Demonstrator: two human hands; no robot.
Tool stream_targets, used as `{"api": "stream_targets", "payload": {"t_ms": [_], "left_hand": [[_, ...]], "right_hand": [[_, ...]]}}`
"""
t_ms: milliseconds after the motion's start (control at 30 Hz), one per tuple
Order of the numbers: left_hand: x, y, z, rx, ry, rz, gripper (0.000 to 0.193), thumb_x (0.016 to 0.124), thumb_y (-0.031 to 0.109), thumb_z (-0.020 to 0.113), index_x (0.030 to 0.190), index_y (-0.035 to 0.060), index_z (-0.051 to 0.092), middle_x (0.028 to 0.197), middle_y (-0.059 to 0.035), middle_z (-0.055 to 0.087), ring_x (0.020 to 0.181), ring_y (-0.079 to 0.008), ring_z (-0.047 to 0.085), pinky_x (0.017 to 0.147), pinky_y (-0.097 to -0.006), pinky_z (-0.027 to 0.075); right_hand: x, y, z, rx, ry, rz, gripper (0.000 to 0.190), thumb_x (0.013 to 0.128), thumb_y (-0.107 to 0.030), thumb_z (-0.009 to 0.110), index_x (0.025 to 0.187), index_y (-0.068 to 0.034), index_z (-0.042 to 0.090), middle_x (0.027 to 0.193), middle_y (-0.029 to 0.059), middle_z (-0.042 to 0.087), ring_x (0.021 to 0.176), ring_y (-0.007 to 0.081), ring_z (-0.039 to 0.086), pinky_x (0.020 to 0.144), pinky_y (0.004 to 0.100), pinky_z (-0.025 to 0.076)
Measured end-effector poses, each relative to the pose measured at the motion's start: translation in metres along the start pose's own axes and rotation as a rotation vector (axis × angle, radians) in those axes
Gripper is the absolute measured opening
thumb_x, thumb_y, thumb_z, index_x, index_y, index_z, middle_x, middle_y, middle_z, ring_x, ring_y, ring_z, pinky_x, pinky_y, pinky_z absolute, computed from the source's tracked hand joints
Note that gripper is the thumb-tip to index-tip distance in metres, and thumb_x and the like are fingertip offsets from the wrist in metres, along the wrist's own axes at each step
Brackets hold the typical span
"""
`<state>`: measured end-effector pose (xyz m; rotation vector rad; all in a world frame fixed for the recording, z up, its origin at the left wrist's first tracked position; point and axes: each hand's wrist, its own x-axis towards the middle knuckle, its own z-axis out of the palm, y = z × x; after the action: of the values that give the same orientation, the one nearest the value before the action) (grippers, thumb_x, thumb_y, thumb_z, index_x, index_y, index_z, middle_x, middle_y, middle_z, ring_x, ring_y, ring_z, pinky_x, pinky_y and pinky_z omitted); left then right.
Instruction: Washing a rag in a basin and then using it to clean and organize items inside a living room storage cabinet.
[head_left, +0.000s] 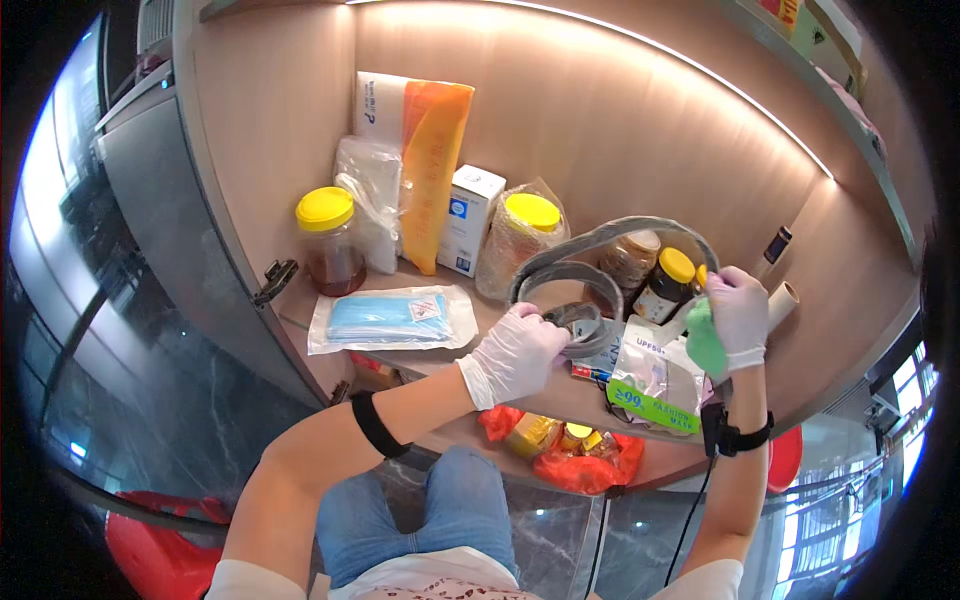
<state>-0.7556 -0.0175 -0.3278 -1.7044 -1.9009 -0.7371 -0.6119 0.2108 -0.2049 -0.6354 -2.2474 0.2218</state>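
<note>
A grey strap, like a belt or tape, runs in loose loops between my hands above the cabinet shelf. My left hand, in a thin white glove, grips its coiled part. Higher and to the right, my right hand, gloved too, pinches the strap where it arches down. A green cloth-like piece hangs against the right palm; whether it is gripped cannot be told. Beneath the hands lies a mask packet with a green band. A pack of blue disposable masks lies left of my left hand.
Yellow-lidded jars, a white box and an orange-and-white package stand at the back left. Dark jars and a cardboard tube stand at right. A red bag sits on the lower shelf.
</note>
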Motion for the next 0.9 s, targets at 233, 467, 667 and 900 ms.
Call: {"api": "stream_targets", "payload": {"t_ms": [233, 467, 667, 900], "left_hand": [[0.000, 0.027, -0.026, -0.108, 0.127, 0.099, 0.016, 0.075, 0.019, 0.066, 0.077, 0.0090, 0.053, 0.062, -0.0063, 0.053, 0.059, -0.0254, 0.057, 0.065, -0.0347, 0.046], [-0.019, -0.001, -0.017, -0.097, 0.061, -0.082, 0.016, 0.075, 0.020, 0.067, 0.084, 0.0092, 0.057, 0.071, -0.0089, 0.061, 0.069, -0.0287, 0.061, 0.067, -0.0378, 0.048], [-0.014, -0.004, -0.032, -0.305, 0.147, -0.197, 0.013, 0.079, 0.011, 0.065, 0.090, 0.0073, 0.059, 0.072, -0.0094, 0.061, 0.069, -0.0286, 0.062, 0.068, -0.0358, 0.049], [-0.031, 0.032, -0.117, -1.525, 0.157, -0.758, 0.023, 0.086, 0.015, 0.063, 0.103, 0.0010, 0.055, 0.079, -0.0068, 0.062, 0.074, -0.0172, 0.062, 0.069, -0.0286, 0.049]], "right_hand": [[-0.005, 0.031, 0.001, 0.511, -0.017, 0.091, 0.009, 0.077, 0.000, 0.059, 0.078, -0.001, 0.051, 0.073, 0.0022, 0.056, 0.064, 0.0103, 0.054, 0.060, 0.0225, 0.045], [-0.007, 0.031, 0.029, 0.625, -0.145, 0.130, 0.016, 0.075, -0.002, 0.061, 0.088, 0.002, 0.054, 0.074, 0.0044, 0.057, 0.070, 0.0093, 0.056, 0.063, 0.0221, 0.045], [-0.017, 0.007, 0.016, 0.916, -0.422, 0.368, 0.047, 0.079, -0.008, 0.062, 0.123, 0.004, 0.050, 0.077, 0.0009, 0.056, 0.071, 0.0072, 0.054, 0.065, 0.0202, 0.044], [-0.056, -0.050, 0.002, 1.300, -0.511, 0.463, 0.071, 0.076, -0.014, 0.058, 0.141, -0.002, 0.032, 0.071, 0.0027, 0.054, 0.061, 0.0082, 0.050, 0.058, 0.0179, 0.041]]}}
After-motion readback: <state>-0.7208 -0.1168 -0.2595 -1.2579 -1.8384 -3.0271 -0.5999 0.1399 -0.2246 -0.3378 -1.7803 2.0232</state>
